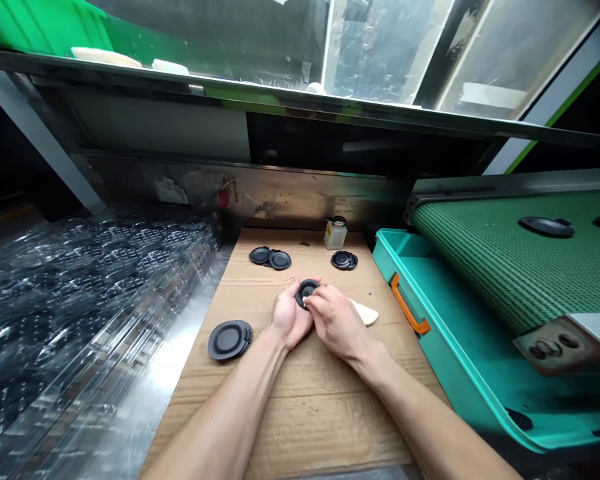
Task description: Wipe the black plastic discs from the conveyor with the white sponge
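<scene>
My left hand [289, 317] is closed around a round black plastic cap [307, 288], held just over the cardboard. My right hand [337, 323] is pinched at the cap's near edge, with a bit of white showing at its fingertips. From behind that hand a white cloth [365, 312] sticks out to the right; it looks like the same material, though the hand hides the link. A stack of similar black caps [229, 340] lies left of my left forearm. Farther back are two overlapping caps [270, 257] and another small pile of caps [344, 260].
A small white bottle [335, 235] stands at the back of the cardboard sheet [300, 407]. On the right, a teal bin [455, 363] with an orange handle sits beside a green conveyor belt [480, 247] carrying black caps [546, 227]. Clear plastic trays [80, 293] fill the left side.
</scene>
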`<act>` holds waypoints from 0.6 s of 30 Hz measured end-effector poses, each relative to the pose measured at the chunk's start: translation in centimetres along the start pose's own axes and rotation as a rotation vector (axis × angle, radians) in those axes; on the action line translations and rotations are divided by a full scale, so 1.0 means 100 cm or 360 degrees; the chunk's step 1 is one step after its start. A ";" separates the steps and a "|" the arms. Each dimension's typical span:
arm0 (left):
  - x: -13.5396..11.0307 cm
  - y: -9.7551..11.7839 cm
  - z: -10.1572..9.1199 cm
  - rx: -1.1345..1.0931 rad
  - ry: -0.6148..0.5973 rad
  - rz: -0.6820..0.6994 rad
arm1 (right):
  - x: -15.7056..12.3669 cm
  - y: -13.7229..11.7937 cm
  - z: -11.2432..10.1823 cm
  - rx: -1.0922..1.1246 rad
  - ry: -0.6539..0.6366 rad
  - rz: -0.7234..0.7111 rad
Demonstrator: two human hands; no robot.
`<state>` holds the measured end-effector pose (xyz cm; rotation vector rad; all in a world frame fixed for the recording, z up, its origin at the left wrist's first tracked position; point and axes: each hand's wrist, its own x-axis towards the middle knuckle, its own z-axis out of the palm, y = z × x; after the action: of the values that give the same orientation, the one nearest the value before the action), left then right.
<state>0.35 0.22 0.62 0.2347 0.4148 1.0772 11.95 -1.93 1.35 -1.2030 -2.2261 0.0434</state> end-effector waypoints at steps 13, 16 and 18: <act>0.002 0.000 0.001 0.0047 0.0029 0.0003 | 0.000 0.000 -0.002 -0.0039 0.0018 0.0011; 0.004 -0.002 0.002 -0.0069 0.0013 0.0030 | 0.006 0.007 0.002 -0.0068 0.0110 0.0043; 0.005 -0.003 0.001 -0.0125 0.0016 0.0067 | 0.009 0.011 0.004 -0.0087 0.0165 0.0064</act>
<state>0.81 0.55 0.54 0.1691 0.3770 1.1341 12.20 -0.52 1.15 -1.2509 -2.1253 -0.0624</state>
